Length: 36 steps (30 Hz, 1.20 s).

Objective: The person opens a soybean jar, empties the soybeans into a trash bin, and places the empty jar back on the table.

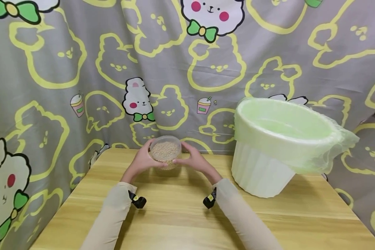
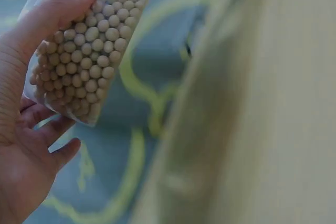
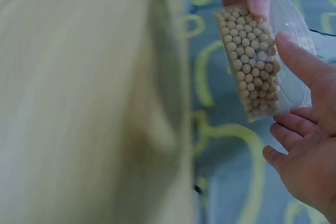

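A clear round plastic tub (image 1: 166, 151) holds many small, pale, round beans (image 2: 86, 59), which look like soybeans. It is between my two hands near the far edge of the table, and seems lifted off the wood. My left hand (image 1: 143, 158) grips its left side, with the thumb (image 2: 63, 11) across the front wall. From the right, my right hand (image 1: 193, 158) holds it in the same way, its thumb (image 3: 302, 59) against the wall and its other fingers behind. No lid can be made out. In both wrist views the tub looks tilted.
A white ribbed bin (image 1: 262, 173) lined with a thin green plastic bag (image 1: 318, 152) stands on the right of the wooden table (image 1: 172, 222). A grey curtain (image 1: 168, 69) with yellow cartoon outlines hangs just behind the table.
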Motion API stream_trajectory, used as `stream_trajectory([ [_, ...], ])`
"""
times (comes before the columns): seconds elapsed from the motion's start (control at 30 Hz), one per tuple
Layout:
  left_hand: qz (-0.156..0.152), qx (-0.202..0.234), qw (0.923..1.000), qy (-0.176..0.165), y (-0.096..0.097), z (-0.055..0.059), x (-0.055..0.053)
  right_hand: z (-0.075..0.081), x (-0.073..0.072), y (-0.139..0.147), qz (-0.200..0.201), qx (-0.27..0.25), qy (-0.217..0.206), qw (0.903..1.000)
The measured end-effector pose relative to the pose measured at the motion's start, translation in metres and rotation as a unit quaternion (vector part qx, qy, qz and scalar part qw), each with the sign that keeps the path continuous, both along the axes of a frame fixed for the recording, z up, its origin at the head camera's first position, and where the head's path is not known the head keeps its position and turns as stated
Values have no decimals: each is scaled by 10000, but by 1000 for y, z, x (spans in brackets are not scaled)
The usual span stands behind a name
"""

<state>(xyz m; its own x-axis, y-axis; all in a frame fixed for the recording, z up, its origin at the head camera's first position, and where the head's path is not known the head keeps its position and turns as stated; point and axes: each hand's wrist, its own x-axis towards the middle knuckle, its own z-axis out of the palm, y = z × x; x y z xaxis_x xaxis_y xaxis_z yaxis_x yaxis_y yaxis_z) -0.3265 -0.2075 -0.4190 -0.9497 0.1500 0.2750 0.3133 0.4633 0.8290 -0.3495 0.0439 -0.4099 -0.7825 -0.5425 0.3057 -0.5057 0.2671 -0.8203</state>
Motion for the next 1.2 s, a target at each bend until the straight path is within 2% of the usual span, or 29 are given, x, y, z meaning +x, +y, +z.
stream_trajectory([
  [0.1, -216, 210, 9994, 150, 21, 17, 0, 13, 4, 22, 45, -365, 194, 9991],
  [0.23, -649, 621, 9953, 366, 49, 36, 1, 30, 15, 48, -48, -746, 198, 9970],
  [0.33, -870, 921, 9909, 465, 68, 47, 3, 42, 24, 64, -243, -909, 179, 9954],
  [0.43, -922, 1105, 9880, 569, 86, 55, 6, 50, 31, 76, -395, -1063, 229, 9933],
  [0.67, -1120, 1861, 9739, 659, 120, 57, 12, 59, 41, 94, -431, -1394, 164, 9892],
  [0.77, -1201, 1977, 9705, 680, 129, 59, 12, 62, 42, 100, -404, -1442, 131, 9886],
  [0.97, -1366, 1851, 9718, 525, 136, 66, 8, 68, 40, 113, -356, -1419, 153, 9891],
  [1.2, -1144, 1449, 9786, 911, 143, 65, 5, 72, 47, 120, -605, -1346, -34, 9890],
])
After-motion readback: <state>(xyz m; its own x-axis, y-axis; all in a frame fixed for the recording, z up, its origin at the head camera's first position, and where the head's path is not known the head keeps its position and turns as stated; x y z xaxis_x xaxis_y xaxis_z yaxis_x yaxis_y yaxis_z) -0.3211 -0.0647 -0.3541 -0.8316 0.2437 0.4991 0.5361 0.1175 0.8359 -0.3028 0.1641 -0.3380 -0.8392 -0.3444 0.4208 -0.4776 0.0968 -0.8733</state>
